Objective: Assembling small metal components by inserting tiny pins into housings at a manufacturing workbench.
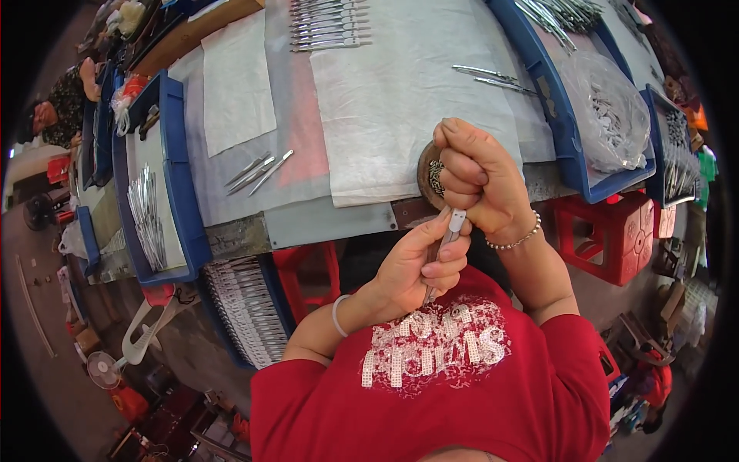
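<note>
My left hand (406, 266) is wrapped round a slim silver metal tool (456, 223) in front of my chest. Its flat, pale end with small holes points up between thumb and fingers; the narrow end shows below them. Right above, my right hand (479, 171) is closed, thumb and forefinger pinched together at the top and the lower fingers curled close to the tool's end. Whatever the pinch holds, if anything, is too small to make out. Partly behind this hand, at the table's edge, stands a round brown bowl (423, 171) of tiny metal pieces (436, 177).
Several similar slim tools lie in a row (331, 27) on the white-covered table (377, 108), with loose ones (260, 171) to the left. Blue trays (178, 169) of metal parts flank me; the right tray (550, 100) holds a plastic bag. Red stools (616, 235) stand below.
</note>
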Available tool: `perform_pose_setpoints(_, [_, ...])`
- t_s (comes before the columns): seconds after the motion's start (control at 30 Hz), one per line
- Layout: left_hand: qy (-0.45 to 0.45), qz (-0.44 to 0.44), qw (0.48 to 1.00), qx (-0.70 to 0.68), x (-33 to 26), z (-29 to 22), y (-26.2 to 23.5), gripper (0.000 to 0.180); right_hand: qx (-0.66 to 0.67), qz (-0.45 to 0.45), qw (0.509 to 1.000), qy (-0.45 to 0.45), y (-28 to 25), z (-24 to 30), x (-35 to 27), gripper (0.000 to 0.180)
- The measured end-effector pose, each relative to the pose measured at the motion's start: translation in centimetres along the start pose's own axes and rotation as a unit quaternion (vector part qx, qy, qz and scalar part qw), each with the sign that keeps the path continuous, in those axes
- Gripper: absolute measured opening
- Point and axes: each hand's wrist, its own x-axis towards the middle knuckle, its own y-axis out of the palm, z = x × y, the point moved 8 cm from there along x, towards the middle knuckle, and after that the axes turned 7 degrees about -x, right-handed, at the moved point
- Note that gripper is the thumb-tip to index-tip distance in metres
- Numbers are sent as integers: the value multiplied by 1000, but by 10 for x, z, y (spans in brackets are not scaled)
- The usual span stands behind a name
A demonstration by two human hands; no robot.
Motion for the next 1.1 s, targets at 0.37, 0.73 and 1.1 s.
perform_pose_setpoints(0.37, [7,7,1000,-29,-2,-5,-2,30,-26,-5,1000,7,3,-1,7,18])
perform_pose_setpoints(0.73, [16,17,999,-39,-8,-9,-1,31,-77,5,997,-17,11,0,12,18])
perform_pose_setpoints(1.1, [95,18,995,5,-24,-45,-5,30,-747,-84,633,-186,-32,55,-30,14])
